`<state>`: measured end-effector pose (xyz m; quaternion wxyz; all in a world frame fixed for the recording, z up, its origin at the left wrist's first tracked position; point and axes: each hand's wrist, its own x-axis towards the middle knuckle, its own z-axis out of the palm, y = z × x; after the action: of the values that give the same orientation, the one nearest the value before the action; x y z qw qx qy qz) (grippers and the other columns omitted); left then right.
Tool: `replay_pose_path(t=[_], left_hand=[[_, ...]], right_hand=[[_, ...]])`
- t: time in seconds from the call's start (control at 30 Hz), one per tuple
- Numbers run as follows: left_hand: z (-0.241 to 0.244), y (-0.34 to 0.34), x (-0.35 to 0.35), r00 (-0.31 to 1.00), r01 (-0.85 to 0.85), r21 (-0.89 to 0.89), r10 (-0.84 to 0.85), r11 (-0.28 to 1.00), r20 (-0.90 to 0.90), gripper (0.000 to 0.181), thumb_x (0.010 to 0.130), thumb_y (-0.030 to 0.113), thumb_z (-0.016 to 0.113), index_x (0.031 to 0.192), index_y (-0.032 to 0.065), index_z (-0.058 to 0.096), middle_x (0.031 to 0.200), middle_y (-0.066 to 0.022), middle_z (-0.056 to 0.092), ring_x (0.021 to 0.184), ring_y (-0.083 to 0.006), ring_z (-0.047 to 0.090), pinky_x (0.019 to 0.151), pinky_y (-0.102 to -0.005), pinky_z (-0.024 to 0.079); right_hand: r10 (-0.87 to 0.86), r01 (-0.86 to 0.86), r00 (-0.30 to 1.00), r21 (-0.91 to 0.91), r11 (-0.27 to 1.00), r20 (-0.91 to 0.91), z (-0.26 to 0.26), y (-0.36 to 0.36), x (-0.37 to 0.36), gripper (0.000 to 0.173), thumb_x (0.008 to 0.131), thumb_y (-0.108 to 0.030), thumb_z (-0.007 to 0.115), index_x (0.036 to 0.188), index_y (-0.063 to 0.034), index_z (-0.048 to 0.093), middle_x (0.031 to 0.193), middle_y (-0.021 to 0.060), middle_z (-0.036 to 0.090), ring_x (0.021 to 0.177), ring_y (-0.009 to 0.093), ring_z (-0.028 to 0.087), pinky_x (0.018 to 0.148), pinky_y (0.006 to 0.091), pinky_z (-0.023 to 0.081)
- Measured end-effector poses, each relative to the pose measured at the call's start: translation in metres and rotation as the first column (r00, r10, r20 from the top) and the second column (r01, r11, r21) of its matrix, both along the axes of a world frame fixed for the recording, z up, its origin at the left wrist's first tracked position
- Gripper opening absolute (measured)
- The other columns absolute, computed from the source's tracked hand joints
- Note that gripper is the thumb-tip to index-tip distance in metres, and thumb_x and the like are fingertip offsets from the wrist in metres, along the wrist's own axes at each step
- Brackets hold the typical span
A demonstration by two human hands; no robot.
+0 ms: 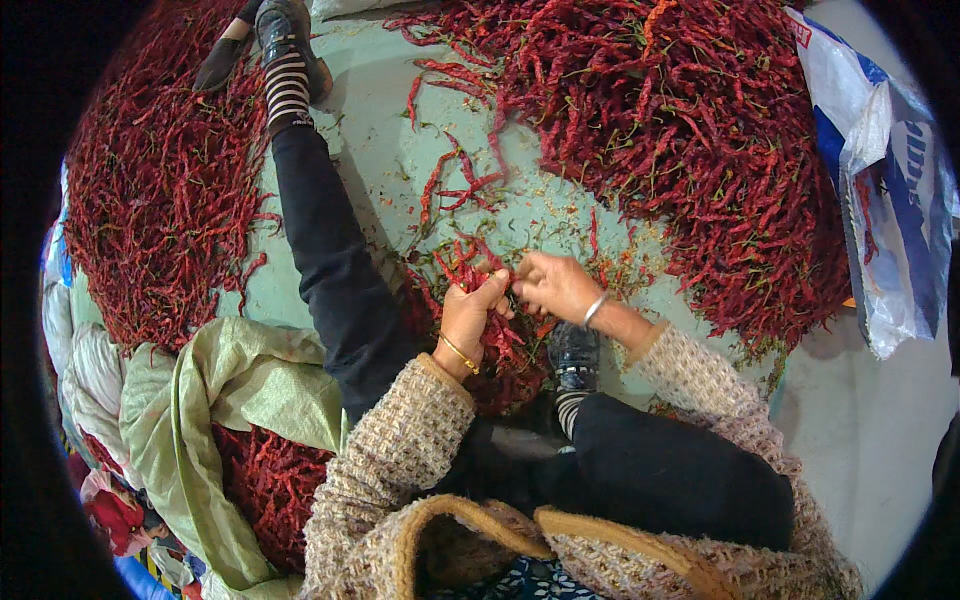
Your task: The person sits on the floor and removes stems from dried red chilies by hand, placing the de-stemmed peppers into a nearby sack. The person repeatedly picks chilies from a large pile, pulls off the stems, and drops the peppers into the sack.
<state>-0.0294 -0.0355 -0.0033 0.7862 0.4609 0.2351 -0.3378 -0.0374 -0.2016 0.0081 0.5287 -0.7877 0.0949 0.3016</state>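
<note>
My left hand (469,315) grips a small bunch of dried red chili peppers (469,259), its thumb pressed over them. Close by on the right, my right hand (559,285) has its fingers curled at the end of the bunch. Whether a stem or pepper is pinched between those fingertips cannot be made out. Beneath both hands, a heap of red chilies (514,379) lies between my legs. Loose chilies (469,176) are scattered on the pale green ground sheet (375,180) just beyond.
A large chili pile (675,127) spreads at the upper right, beside a blue-and-white plastic sack (892,195). Another pile (172,202) covers the left. An opened pale green woven sack (247,367) at lower left contains chilies (274,480). Stem bits and seeds litter the sheet.
</note>
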Motion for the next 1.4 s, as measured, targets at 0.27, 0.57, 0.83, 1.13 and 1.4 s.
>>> replay_pose_path(t=[0.27,0.57,0.83,1.13,1.4], left_hand=[[0.005,0.003,0.004,0.998,-0.056,0.104,0.056,0.993,0.0,0.02,0.086,0.022,0.061,0.076,0.0051,0.06,0.067,-0.0013,0.059,0.056,-0.0108,0.053,0.053,-0.025,0.042],[0.018,0.0,-0.001,0.993,-0.106,-0.086,0.11,0.991,0.042,0.029,0.093,0.03,0.051,0.075,0.0071,0.054,0.065,-0.0017,0.055,0.057,-0.0109,0.052,0.053,-0.0257,0.042],[0.013,-0.006,0.005,0.993,-0.059,0.009,0.06,0.998,-0.104,0.014,0.086,0.017,0.062,0.08,0.005,0.06,0.069,-0.002,0.058,0.065,-0.0139,0.058,0.067,-0.0284,0.049],[-0.001,0.007,0.006,0.967,-0.244,-0.01,0.243,0.97,-0.073,0.017,0.082,0.015,0.066,0.072,0.0042,0.058,0.061,-0.0016,0.054,0.057,-0.0137,0.054,0.058,-0.0283,0.046],[-0.018,0.007,0.003,0.966,-0.223,-0.001,0.221,0.975,-0.136,0.012,0.084,0.018,0.066,0.083,0.0073,0.06,0.066,-0.0013,0.057,0.059,-0.014,0.054,0.056,-0.0267,0.044]], right_hand=[[-0.007,0.037,0.994,0.273,0.961,-0.111,0.002,-0.002,-0.002,0.022,0.088,-0.009,0.052,0.104,0.0063,0.055,0.078,0.012,0.065,0.063,0.016,0.064,0.053,0.0258,0.051],[-0.315,0.315,0.949,-0.023,0.949,0.025,-0.033,-0.001,0.021,0.024,0.091,-0.018,0.047,0.091,0.0041,0.057,0.071,0.0153,0.064,0.053,0.019,0.062,0.05,0.0315,0.05],[0.6,0.022,0.643,-0.794,0.607,0.476,-0.048,-0.006,0.124,0.02,0.082,-0.018,0.057,0.089,0.0012,0.056,0.09,0.0175,0.058,0.072,0.031,0.063,0.062,0.0414,0.051],[0.426,-0.257,0.77,-0.38,0.888,0.476,-0.011,0.011,0.032,0.018,0.085,-0.017,0.053,0.099,-0.0074,0.052,0.077,0.0175,0.062,0.07,0.039,0.06,0.061,0.0473,0.048],[0.615,-0.163,0.709,-0.768,0.62,0.346,-0.039,0.022,0.124,0.031,0.081,-0.02,0.058,0.111,-0.0126,0.055,0.102,0.0123,0.056,0.096,0.03,0.054,0.081,0.0425,0.046]])
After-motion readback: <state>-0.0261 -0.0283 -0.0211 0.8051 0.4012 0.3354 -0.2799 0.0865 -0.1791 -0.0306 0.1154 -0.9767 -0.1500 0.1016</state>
